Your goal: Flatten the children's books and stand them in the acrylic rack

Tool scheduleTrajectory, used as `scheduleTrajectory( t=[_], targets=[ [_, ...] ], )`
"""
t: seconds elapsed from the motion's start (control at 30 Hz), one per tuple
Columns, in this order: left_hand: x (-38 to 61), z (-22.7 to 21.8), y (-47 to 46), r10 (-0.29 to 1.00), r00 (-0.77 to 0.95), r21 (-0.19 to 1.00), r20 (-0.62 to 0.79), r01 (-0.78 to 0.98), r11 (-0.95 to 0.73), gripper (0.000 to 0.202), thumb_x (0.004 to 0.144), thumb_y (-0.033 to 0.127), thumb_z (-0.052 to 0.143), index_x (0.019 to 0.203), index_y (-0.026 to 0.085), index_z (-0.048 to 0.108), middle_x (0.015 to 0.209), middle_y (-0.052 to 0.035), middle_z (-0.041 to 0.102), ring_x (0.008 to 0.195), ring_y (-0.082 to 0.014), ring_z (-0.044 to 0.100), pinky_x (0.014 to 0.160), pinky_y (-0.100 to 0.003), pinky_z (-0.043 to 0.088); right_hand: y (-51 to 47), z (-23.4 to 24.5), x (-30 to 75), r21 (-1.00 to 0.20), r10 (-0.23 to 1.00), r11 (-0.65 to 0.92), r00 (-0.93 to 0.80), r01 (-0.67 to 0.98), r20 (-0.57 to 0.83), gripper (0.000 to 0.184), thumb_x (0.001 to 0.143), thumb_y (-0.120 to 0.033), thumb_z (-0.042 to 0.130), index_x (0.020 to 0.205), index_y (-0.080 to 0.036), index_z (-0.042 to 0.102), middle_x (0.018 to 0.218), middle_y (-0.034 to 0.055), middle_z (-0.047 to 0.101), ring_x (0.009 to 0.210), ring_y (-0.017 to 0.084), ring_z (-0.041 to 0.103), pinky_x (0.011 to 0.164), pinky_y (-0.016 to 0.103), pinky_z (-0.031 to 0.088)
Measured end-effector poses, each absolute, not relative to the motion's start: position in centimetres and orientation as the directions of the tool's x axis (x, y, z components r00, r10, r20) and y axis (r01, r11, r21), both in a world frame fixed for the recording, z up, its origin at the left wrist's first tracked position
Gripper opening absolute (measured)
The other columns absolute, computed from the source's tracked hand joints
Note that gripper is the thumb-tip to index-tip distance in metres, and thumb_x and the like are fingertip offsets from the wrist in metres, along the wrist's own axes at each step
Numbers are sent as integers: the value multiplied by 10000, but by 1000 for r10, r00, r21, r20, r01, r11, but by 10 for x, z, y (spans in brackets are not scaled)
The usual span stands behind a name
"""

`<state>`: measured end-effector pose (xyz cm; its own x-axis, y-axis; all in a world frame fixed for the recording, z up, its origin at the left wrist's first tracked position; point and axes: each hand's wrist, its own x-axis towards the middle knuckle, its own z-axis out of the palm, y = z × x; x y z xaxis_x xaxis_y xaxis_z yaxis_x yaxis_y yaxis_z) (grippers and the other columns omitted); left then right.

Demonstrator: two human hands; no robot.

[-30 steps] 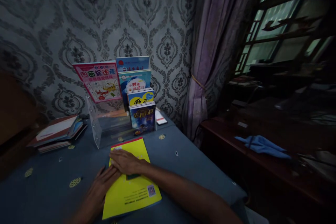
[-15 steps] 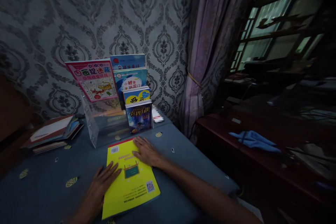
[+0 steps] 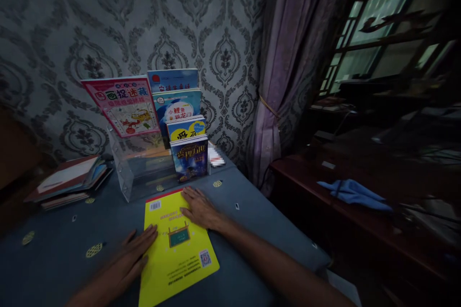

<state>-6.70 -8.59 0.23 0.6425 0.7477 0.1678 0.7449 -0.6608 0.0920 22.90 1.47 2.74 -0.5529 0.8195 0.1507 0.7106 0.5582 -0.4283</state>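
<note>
A yellow book (image 3: 180, 261) with a red edge at its far end lies flat on the blue cloth. Its upturned side carries a barcode, a chalkboard picture and a QR code. My right hand (image 3: 199, 208) lies on its far right part, fingers stretched out. At the book's left edge is my left hand (image 3: 135, 254), its extended fingers over the cover, slightly blurred. Just beyond the book stands a clear acrylic stand (image 3: 126, 172) holding a pink book (image 3: 126, 105) on the left. Several other books, the front one a dark blue book (image 3: 191, 160), stand in its right side.
A stack of books (image 3: 68, 177) lies at the left on the blue cloth (image 3: 61, 268). Behind is a patterned wall, with a purple curtain (image 3: 270, 120) to its right. A blue rag (image 3: 355, 194) rests on a dark red surface further right.
My left hand has shifted left and partly off the yellow book toward its edge. My right hand stays in place on the book. The view has moved slightly.
</note>
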Motion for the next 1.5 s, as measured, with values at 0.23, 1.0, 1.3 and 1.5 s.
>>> scheduleTrajectory(
  t=[0.23,1.0,1.3,1.5],
  targets=[
    [-49,13,-42,840,538,76,71,837,-542,576,1048,457,281,1578,309,112,1612,-39,233,1472,-258,291,1176,-485,325,16,28,229,-420,816,562,-560,713,142,573,950,-366,494,1465,-119,446,1545,153,418,1474,257,307,1216,454,219],
    [-22,13,1,828,516,62,219,839,-540,471,992,303,340,1402,139,503,1494,-136,488,1381,-253,457,1159,-471,349,53,3,239,-536,778,615,-556,578,293,479,905,-146,431,1368,-124,553,1439,139,555,1359,254,477,1149,466,348],
    [26,19,14,793,591,117,151,785,-608,496,968,248,359,1435,126,468,1533,-118,436,1442,-238,373,1187,-488,294,64,-4,246,-658,786,583,-536,477,308,472,936,-158,386,1383,-188,534,1420,80,580,1322,213,513,1123,432,388],
    [53,26,3,747,656,163,108,730,-664,513,972,234,350,1477,177,422,1565,-89,391,1472,-221,313,1199,-506,243,66,-7,247,-653,773,599,-547,463,321,455,966,-191,352,1388,-183,523,1408,82,588,1313,201,519,1128,427,379]
  ],
)
